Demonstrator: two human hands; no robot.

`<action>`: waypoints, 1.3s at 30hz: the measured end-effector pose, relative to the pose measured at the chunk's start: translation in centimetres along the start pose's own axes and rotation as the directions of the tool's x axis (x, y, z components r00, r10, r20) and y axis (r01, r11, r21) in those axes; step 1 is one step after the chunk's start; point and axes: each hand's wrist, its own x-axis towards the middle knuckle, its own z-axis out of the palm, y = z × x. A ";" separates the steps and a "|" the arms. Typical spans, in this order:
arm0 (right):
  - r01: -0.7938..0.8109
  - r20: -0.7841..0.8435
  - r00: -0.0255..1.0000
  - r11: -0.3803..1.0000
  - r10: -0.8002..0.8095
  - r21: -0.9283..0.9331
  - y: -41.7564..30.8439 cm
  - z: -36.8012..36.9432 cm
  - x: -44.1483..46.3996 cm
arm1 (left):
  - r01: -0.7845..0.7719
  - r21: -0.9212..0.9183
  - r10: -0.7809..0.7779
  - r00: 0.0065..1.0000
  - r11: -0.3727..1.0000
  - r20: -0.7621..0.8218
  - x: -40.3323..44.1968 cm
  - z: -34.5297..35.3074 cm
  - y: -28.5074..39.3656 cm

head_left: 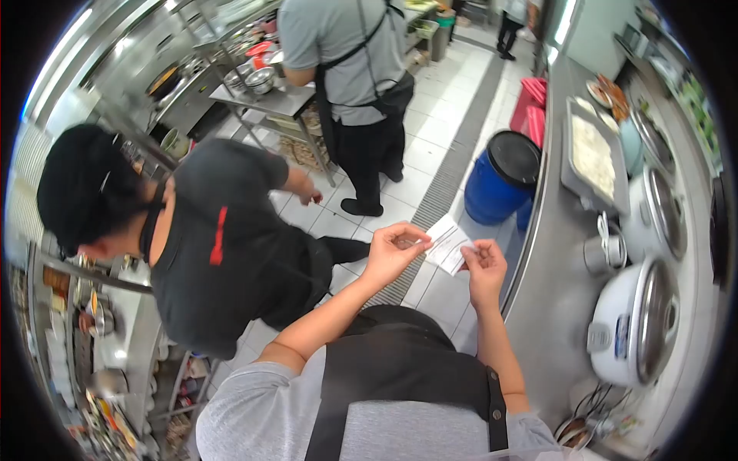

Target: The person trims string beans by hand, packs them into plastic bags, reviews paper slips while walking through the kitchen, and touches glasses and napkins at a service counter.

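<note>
A small white paper slip [447, 244] with dark printed lines, like a receipt, is held up in front of my chest between both hands. My left hand [393, 250] pinches its left edge between thumb and fingers. On the other side, my right hand [484, 269] grips the slip's right edge, thumb towards me. The slip is tilted, and its text is too small to read. Below the hands is my black apron [415, 369] over a grey shirt.
On the right, a steel counter [550, 292] carries rice cookers [626, 330], a metal tray of white food [592, 150] and a steel container [603, 250]. A blue barrel [488, 188] stands beside it. Close at left, a person in black [231, 246] leans; another person [346, 61] stands ahead.
</note>
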 end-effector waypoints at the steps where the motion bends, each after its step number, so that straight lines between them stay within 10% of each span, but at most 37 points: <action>1: 0.026 0.040 0.999 0.997 -0.023 -0.078 0.0 0.3 0.9 | -0.022 -0.001 0.022 0.999 1.000 -0.036 0.3 -0.8 0.1; 11: 0.071 0.547 0.837 0.993 -0.005 -0.098 0.2 9.8 12.2 | 0.114 -0.191 -0.151 0.969 0.975 -0.194 2.4 -10.9 0.5; 19: 0.668 0.934 0.232 0.743 -0.273 0.051 1.3 32.2 19.8 | -0.222 -0.580 -0.270 0.720 0.783 -0.640 -0.2 -24.6 2.2; 23: 0.759 0.892 0.078 0.607 -0.446 0.237 0.3 45.1 24.0 | -0.237 -0.232 -0.069 0.544 0.943 -0.836 -2.8 -32.2 5.4; 27: 0.700 0.842 0.238 0.687 -0.484 0.197 -0.3 59.5 31.7 | -0.253 -0.001 0.115 0.440 0.967 -0.891 -3.7 -36.8 9.6; 32: 0.199 0.644 0.655 0.912 -0.396 0.358 -0.8 78.0 45.2 | -0.197 0.043 0.111 0.349 0.980 -0.931 -2.6 -40.8 9.1; 36: -0.140 0.378 0.921 0.822 -0.097 0.552 0.8 88.9 60.7 | -0.052 -0.003 0.009 0.215 0.999 -0.977 -2.5 -41.8 6.1; 39: -0.275 0.362 0.932 0.693 0.022 0.666 4.1 95.1 75.1 | -0.056 -0.073 -0.074 -0.028 0.996 -0.997 -4.2 -42.1 2.3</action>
